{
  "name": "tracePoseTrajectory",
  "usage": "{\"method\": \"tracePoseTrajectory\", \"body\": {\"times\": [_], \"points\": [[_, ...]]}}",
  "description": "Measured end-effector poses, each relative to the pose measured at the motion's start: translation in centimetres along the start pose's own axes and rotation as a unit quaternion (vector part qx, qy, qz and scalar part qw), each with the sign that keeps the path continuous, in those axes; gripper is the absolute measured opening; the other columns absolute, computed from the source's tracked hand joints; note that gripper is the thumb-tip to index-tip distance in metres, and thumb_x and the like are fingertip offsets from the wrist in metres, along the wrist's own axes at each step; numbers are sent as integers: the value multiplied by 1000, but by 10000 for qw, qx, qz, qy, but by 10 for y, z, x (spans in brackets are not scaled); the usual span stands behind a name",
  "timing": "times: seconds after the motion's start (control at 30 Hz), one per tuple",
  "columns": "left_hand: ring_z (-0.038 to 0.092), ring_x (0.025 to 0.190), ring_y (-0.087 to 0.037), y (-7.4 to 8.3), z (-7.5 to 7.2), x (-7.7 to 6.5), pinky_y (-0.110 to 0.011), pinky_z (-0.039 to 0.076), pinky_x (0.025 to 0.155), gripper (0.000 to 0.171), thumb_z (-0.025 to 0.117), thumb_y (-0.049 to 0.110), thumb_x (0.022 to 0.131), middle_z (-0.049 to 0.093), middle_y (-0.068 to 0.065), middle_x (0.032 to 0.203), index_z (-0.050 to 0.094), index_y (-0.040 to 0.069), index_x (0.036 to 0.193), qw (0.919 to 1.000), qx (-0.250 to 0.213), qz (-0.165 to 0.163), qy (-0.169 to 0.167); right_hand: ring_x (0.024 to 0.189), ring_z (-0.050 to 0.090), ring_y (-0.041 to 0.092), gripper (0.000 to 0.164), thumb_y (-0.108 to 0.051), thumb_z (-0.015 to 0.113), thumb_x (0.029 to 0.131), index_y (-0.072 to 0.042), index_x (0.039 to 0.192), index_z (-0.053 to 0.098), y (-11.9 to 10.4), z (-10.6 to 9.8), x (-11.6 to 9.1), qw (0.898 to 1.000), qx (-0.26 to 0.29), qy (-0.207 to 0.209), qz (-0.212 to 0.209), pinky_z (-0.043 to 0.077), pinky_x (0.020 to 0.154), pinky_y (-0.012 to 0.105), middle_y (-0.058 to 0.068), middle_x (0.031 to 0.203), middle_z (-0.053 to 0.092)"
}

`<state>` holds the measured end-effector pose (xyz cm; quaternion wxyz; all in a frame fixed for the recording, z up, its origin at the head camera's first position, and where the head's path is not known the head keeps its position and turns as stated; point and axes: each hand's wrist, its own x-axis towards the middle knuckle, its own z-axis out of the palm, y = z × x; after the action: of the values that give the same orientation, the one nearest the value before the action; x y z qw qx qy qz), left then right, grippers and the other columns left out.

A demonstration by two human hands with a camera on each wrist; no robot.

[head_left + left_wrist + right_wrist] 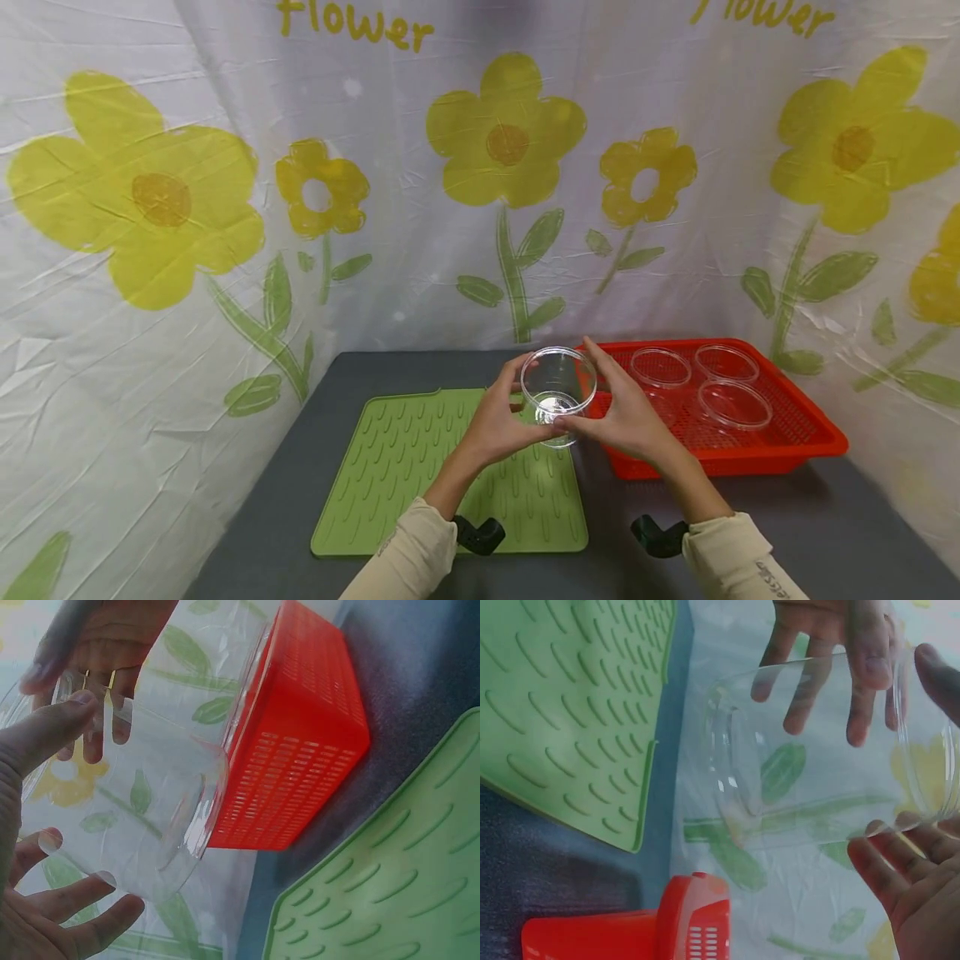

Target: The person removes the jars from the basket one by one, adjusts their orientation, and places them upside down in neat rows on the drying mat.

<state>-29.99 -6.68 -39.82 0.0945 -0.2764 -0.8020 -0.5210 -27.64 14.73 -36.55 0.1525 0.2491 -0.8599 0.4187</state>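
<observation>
Head: left hand (497,419) and right hand (628,408) both grasp a clear jar (557,402), fingers curled round opposite sides, thumbs meeting in front; two-handed probably because it's wide and smooth. Green mat (427,475) below the left fingers, red basket (723,464) right of the right fingers, its rim likely keeping the clear containers (735,406) together. Counts: jar 1, containers 3, mat 1, basket 1, on one counter (262,533).

Left wrist: jar between both hands' fingers, off the counter; basket's contents not readable.

Right wrist: fingers spread along the wall, base free, presumably for balance. Jar count 1.
</observation>
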Motion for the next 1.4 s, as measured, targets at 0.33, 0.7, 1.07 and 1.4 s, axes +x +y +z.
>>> {"method": "tracePoseTrajectory", "body": {"times": [0.33, 0.7, 1.07, 1.4], "points": [[59, 121, -23, -12, -9, -10, -41, 56, 89, 95, 83, 35, 75, 43, 9, 148, 24, 36, 150, 9966, -790, -174, 143, 133, 47, 30, 108, -35, 86, 71, -37, 153, 15, 10, 9, -5, 9992, 388, -78, 73, 43, 105, 55, 7, 148, 44], [58, 118, -40, -14, -11, -14, -32, 58, 84, 92, 80, 27, 80, 43, -2, 149, 22, 28, 152, 9806, -1950, -89, 180, 134, 46, 31, 94, -34, 83, 75, -38, 151, 27, 17, 23, -5, 9977, 682, -22, 34, 43, 101, 61, -1, 153, 38], [60, 119, -33, -17, -10, -18, -35, 58, 84, 94, 78, 29, 82, 39, -5, 152, 17, 26, 154, 9747, -2225, -179, 63, 132, 49, 30, 90, -34, 84, 75, -40, 148, 31, 15, 27, -5, 9968, 778, 25, 171, 42, 99, 64, -5, 153, 39], [48, 132, -31, -22, -20, -25, -53, 47, 101, 93, 79, 33, 81, 27, -4, 158, 19, 37, 151, 9861, -1636, -248, 156, 136, 45, 29, 90, -39, 84, 74, -38, 148, 33, 23, 30, -7, 9987, 501, 2, 10, 42, 101, 63, -1, 152, 40]]}}
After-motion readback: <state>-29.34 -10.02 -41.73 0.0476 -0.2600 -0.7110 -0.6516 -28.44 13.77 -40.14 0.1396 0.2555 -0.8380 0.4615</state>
